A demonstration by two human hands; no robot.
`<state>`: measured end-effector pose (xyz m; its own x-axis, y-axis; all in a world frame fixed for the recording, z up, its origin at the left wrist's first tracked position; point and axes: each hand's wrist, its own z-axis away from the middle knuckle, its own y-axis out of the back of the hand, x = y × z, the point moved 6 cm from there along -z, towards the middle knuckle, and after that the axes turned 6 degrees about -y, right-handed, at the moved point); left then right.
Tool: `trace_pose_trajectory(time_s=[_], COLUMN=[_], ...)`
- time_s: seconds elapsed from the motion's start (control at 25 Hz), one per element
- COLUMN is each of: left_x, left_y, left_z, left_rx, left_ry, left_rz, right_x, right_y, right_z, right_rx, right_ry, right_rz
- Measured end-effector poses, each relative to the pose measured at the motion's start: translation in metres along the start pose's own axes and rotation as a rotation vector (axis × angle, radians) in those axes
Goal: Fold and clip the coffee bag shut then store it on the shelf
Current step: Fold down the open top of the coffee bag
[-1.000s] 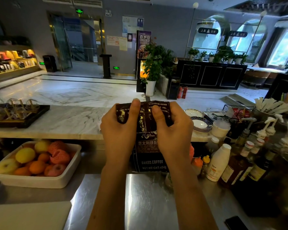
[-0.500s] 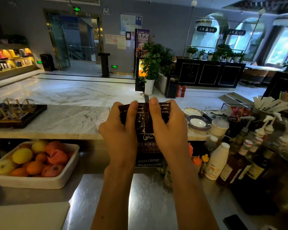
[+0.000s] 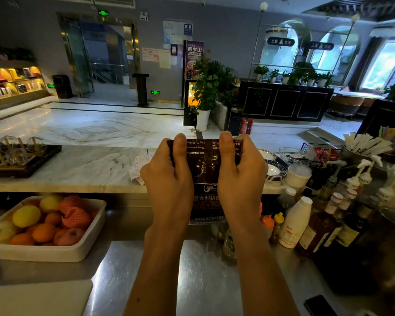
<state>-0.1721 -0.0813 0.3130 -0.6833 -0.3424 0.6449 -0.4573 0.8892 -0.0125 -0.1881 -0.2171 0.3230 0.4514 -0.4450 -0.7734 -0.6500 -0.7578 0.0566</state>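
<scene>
A white tray of fruit (image 3: pixel 55 252) sits at the left on the steel counter (image 3: pixel 205 277). The left hand (image 3: pixel 169 185) grips the coffee bag (image 3: pixel 205 169), thumb pressed flat on its folded top, fingers wrapped behind. The bag is upright above the counter, between both hands; its top flap is now folded lower than a second ago, with upside-down print showing. The right hand (image 3: pixel 242 181) clamps the other side likewise. Bottles (image 3: pixel 294 224) stand at the right.

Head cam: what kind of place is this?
Likely a café bar in a lobby: syrup bottles and stacked saucers on the counter, coffee bag in both hands.
</scene>
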Motion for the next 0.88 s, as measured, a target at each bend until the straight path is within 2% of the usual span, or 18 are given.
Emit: trace_pose_trajectory(time_s=[0.36, 0.48, 0.56, 0.64, 0.76, 0.88], left_x=[-0.003, 0.002, 0.004, 0.002, 0.0, -0.004], left_y=[0.0, 0.0, -0.004, -0.005, 0.001, 0.015], left_z=[-0.002, -0.002, 0.0, 0.002, 0.001, -0.004], left_rx=[-0.023, -0.168, -0.33, -0.394, -0.305, -0.179], left_ry=[0.106, 0.044, 0.057, 0.068, 0.0, -0.044], left_rz=[0.154, 0.238, 0.305, 0.33, 0.262, 0.155], right_x=[0.0, 0.003, 0.003, 0.004, 0.005, 0.009], right_y=[0.006, 0.013, 0.018, 0.02, 0.015, 0.002], right_z=[-0.012, -0.015, -0.017, -0.018, -0.015, -0.009], right_rx=[-0.026, -0.003, 0.023, 0.049, 0.015, -0.266], right_ry=[0.048, 0.056, 0.052, 0.039, -0.016, -0.078], right_rz=[-0.03, -0.045, -0.082, -0.093, -0.14, -0.203])
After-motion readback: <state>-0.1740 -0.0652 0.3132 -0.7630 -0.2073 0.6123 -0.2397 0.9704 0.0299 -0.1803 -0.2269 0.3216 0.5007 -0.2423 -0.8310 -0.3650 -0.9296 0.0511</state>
